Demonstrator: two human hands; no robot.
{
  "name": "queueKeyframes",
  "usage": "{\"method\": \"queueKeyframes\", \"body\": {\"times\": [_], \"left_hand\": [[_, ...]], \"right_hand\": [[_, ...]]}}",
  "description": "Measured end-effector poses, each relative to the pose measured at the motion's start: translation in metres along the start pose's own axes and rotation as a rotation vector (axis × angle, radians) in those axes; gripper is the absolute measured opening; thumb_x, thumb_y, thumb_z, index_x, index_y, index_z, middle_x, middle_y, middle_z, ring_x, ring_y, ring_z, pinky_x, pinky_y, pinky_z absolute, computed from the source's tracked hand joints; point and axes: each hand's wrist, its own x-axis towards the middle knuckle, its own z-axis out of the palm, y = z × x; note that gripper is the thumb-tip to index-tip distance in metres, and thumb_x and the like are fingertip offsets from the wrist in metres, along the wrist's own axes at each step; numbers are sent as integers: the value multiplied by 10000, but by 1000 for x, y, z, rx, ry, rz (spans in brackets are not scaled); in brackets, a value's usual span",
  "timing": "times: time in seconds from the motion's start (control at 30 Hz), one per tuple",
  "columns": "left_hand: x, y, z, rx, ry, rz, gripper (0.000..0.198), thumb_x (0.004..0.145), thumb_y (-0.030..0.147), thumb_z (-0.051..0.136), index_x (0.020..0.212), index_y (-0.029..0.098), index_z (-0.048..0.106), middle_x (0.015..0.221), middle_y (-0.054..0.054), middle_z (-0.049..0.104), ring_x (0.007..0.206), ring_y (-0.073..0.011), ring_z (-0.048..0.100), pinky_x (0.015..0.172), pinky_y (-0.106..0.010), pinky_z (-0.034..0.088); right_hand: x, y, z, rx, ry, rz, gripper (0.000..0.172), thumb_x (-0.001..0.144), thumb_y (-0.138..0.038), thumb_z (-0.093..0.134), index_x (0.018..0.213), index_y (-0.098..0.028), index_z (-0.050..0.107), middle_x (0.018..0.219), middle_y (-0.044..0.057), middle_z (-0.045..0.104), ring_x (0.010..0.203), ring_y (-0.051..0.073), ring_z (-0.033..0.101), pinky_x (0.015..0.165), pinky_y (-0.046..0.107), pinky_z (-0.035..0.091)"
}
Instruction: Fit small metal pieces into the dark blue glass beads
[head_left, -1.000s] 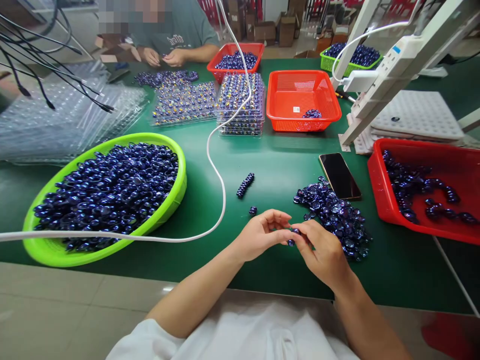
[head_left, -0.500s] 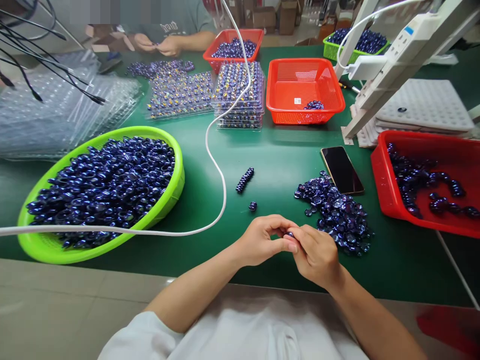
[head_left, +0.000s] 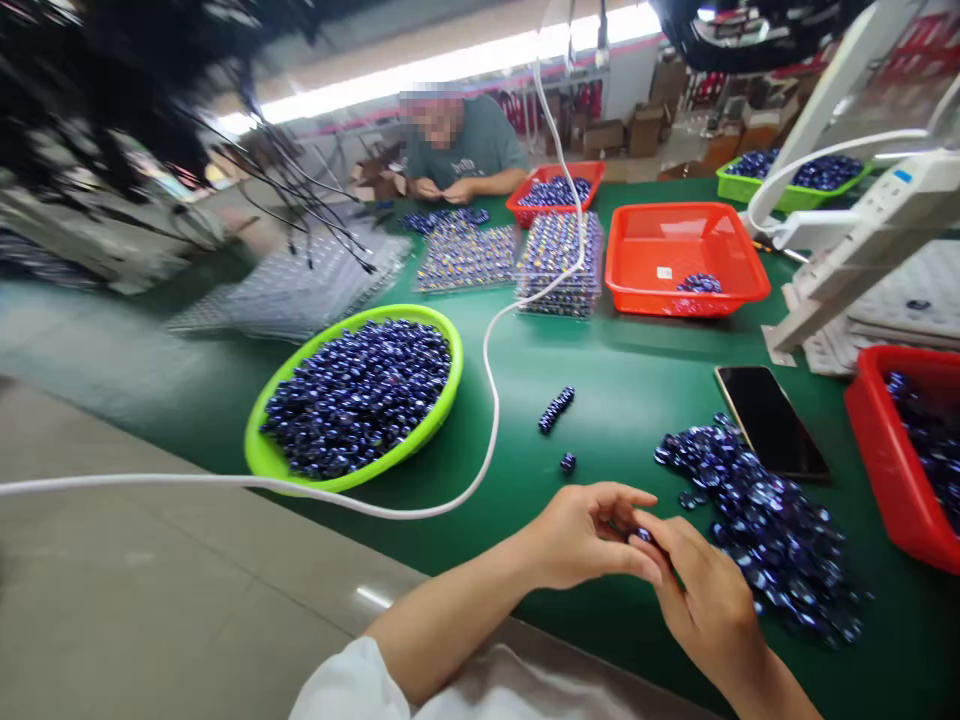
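Observation:
My left hand (head_left: 589,535) and my right hand (head_left: 705,590) meet fingertip to fingertip low over the green table (head_left: 637,380). Both pinch a small dark blue bead (head_left: 642,535) between them. A loose pile of blue beads (head_left: 757,525) lies just right of my hands. A short row of stacked beads (head_left: 555,408) and a single small cluster (head_left: 568,462) sit on the table beyond my left hand.
A lime basket (head_left: 360,400) heaped with blue beads stands at left. A white cable (head_left: 487,400) loops across the table. A phone (head_left: 771,420), red baskets (head_left: 686,255) (head_left: 900,460), stacked filled trays (head_left: 559,260) and a seated person (head_left: 461,150) lie beyond.
The camera has swung left and up, so the table slid right and the far room shows. My hands stay together on the bead, now tilted and lower right in view.

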Motion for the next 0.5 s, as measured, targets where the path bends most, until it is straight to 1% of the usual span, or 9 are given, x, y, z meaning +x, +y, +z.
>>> {"method": "queueKeyframes", "body": {"times": [0.03, 0.1, 0.17, 0.23, 0.33, 0.4, 0.47, 0.5], "left_hand": [[-4, 1, -3, 43, 10, 24, 762, 495, 306, 939, 1184, 126, 666, 899, -76, 725, 798, -179, 685, 772, -308, 553], [-12, 3, -9, 139, 35, 67, 770, 491, 312, 939, 1186, 121, 668, 883, -84, 735, 801, -194, 696, 767, -311, 560], [-22, 5, -14, 231, 65, 98, 691, 535, 316, 920, 1155, 119, 687, 863, -88, 746, 785, -200, 706, 758, -312, 569], [-31, 8, -19, 318, 97, 122, 592, 593, 300, 891, 1125, 120, 704, 840, -89, 754, 755, -196, 713, 730, -300, 574], [-46, 21, -28, 483, 194, 209, 446, 644, 265, 863, 1047, 120, 737, 824, -91, 759, 730, -185, 715, 710, -277, 576], [-56, 39, -42, 635, 329, 313, 323, 679, 250, 843, 967, 133, 756, 829, -82, 757, 732, -175, 711, 725, -269, 575], [-67, 63, -65, 804, 529, 413, 213, 730, 234, 802, 926, 161, 758, 849, -62, 752, 754, -165, 704, 740, -260, 570], [-73, 77, -81, 896, 658, 468, 166, 765, 235, 770, 919, 176, 754, 860, -53, 751, 776, -164, 700, 749, -259, 568]], "right_hand": [[-1, 1, 2, 21, -20, -33, 304, 960, -138, 517, 1260, -110, 553, 911, 116, 701, 791, 190, 693, 677, 277, 530], [-1, 2, 5, 57, -48, -93, 404, 954, -116, 508, 1358, -105, 499, 921, 124, 702, 802, 201, 700, 678, 282, 543], [-1, 1, 8, 120, -110, -150, 479, 961, -99, 459, 1439, -101, 426, 880, 113, 700, 775, 196, 702, 666, 274, 557], [1, -2, 9, 166, -167, -183, 519, 971, -93, 409, 1488, -118, 365, 878, 105, 705, 769, 188, 706, 678, 265, 572], [3, -7, 8, 184, -190, -176, 546, 983, -112, 390, 1521, -146, 304, 918, 102, 718, 803, 187, 719, 710, 259, 586], [4, -9, 6, 169, -188, -137, 546, 990, -151, 408, 1524, -151, 294, 928, 103, 722, 831, 199, 727, 725, 268, 594], [3, -9, 4, 144, -177, -90, 526, 995, -200, 424, 1509, -158, 323, 923, 99, 723, 848, 214, 734, 733, 279, 602], [2, -9, 4, 137, -176, -76, 508, 995, -219, 430, 1494, -164, 350, 910, 93, 724, 850, 218, 737, 734, 281, 605]]}}
